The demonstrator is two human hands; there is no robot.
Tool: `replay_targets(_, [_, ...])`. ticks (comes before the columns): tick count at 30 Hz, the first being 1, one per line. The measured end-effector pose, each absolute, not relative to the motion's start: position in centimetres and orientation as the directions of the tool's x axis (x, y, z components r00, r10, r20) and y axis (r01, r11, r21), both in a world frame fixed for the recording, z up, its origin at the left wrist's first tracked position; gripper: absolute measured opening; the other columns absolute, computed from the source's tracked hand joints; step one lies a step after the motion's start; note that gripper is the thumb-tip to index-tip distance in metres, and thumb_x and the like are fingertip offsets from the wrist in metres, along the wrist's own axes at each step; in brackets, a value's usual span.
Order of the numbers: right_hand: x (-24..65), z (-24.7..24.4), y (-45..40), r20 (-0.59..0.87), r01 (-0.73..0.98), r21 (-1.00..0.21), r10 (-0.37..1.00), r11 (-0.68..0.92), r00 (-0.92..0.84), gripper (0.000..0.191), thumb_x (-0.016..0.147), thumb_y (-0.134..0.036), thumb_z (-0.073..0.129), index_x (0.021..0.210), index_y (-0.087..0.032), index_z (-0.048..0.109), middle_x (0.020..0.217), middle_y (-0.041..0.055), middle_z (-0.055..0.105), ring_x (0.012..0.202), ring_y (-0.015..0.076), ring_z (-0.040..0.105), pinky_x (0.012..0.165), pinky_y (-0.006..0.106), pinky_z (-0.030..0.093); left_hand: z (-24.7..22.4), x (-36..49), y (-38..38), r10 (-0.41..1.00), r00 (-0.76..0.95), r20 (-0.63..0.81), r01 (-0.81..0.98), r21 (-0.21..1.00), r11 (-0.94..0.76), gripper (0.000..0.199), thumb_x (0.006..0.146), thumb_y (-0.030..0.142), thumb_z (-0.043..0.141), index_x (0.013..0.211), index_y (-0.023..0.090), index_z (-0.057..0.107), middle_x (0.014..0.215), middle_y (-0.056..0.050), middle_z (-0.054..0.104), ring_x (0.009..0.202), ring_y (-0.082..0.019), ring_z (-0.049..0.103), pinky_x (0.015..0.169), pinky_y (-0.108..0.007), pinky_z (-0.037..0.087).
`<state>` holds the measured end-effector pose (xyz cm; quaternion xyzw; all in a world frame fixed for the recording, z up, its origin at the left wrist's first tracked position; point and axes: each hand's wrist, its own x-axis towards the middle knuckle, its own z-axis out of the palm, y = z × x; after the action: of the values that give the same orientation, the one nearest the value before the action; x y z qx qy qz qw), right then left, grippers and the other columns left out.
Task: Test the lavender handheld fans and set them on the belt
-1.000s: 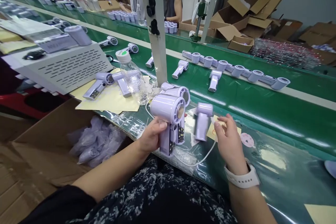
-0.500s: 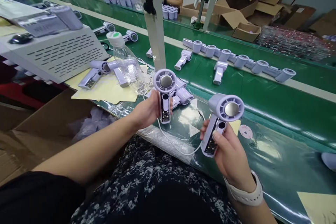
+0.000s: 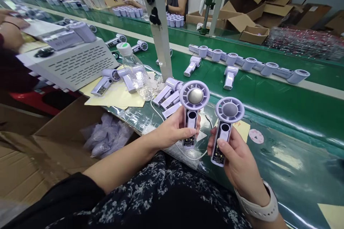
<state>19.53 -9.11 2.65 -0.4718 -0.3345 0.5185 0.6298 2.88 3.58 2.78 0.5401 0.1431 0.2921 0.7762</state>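
The left fan (image 3: pixel 195 96), pale purple, is clasped in the person's left hand (image 3: pixel 176 130); the right fan (image 3: pixel 230 109), matching it, is held in the right hand (image 3: pixel 240 154) at its four o'clock, both above the tabletop (image 3: pixel 290 171). At the left fan's ten o'clock lie more fans (image 3: pixel 171 99), with a clear bottle (image 3: pixel 137 75) beyond.

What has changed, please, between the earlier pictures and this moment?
The right hand, earlier at the white cable, now grips a handheld fan. The left hand moved its own fan rightward, nearer it. The clear bottle and the row of fans stayed put.
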Motion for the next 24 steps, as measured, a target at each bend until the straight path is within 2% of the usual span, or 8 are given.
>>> replay_targets(5, [19.6, 2.3, -8.9, -0.072, -0.376, -0.927, 0.980, 0.003, 0.185, 0.037, 0.095, -0.041, 0.073, 0.125, -0.025, 0.061, 0.104, 0.0040, 0.065, 0.076, 0.0147, 0.061, 0.069, 0.029, 0.055, 2.9, 3.0, 3.4, 0.592, 0.802, 0.076, -0.282, 0.923, 0.263, 0.047, 0.081, 0.032, 0.083, 0.113, 0.020, 0.051, 0.100, 0.000, 0.058, 0.082, -0.013, 0.061, 0.073, -0.028, 0.050])
replay_targets(11, [19.6, 2.9, -9.0, -0.086, -0.439, -0.898, 0.984, -0.009, 0.155, 0.028, 0.092, -0.039, 0.075, 0.113, -0.022, 0.067, 0.088, 0.0025, 0.067, 0.070, 0.0148, 0.062, 0.066, 0.029, 0.053, 2.5, 3.0, 3.3, 0.617, 0.780, 0.107, -0.358, 0.884, 0.300, 0.044, 0.080, 0.031, 0.083, 0.108, 0.019, 0.052, 0.095, 0.001, 0.059, 0.077, -0.012, 0.063, 0.070, -0.028, 0.051])
replay_targets(15, [19.8, 2.8, -9.0, -0.101, -0.416, -0.909, 0.985, -0.033, 0.143, 0.031, 0.091, -0.040, 0.076, 0.115, -0.023, 0.066, 0.088, 0.0027, 0.068, 0.069, 0.0150, 0.063, 0.065, 0.029, 0.053, 2.7, 2.9, 3.3, 0.620, 0.780, 0.087, -0.375, 0.858, 0.351, 0.044, 0.080, 0.029, 0.082, 0.110, 0.019, 0.052, 0.093, 0.001, 0.060, 0.074, -0.012, 0.063, 0.069, -0.029, 0.051])
replay_targets(21, [19.6, 2.1, -8.9, -0.136, -0.387, -0.921, 0.965, -0.040, 0.224, 0.027, 0.094, -0.044, 0.070, 0.108, -0.022, 0.068, 0.086, 0.0030, 0.068, 0.067, 0.0143, 0.061, 0.060, 0.026, 0.053, 2.1, 3.7, 3.7, 0.684, 0.729, -0.025, -0.396, 0.800, 0.451, 0.050, 0.073, 0.031, 0.084, 0.111, 0.019, 0.054, 0.086, 0.002, 0.059, 0.068, -0.012, 0.058, 0.060, -0.027, 0.050])
replay_targets(24, [19.4, 1.7, -8.9, -0.159, -0.395, -0.917, 0.958, -0.054, 0.240, 0.027, 0.094, -0.046, 0.068, 0.105, -0.021, 0.067, 0.082, 0.0025, 0.067, 0.064, 0.0148, 0.060, 0.056, 0.026, 0.052, 1.8, 3.8, 3.7, 0.654, 0.754, -0.066, -0.405, 0.736, 0.542, 0.046, 0.073, 0.031, 0.082, 0.109, 0.018, 0.056, 0.082, 0.002, 0.058, 0.067, -0.011, 0.057, 0.059, -0.027, 0.050])
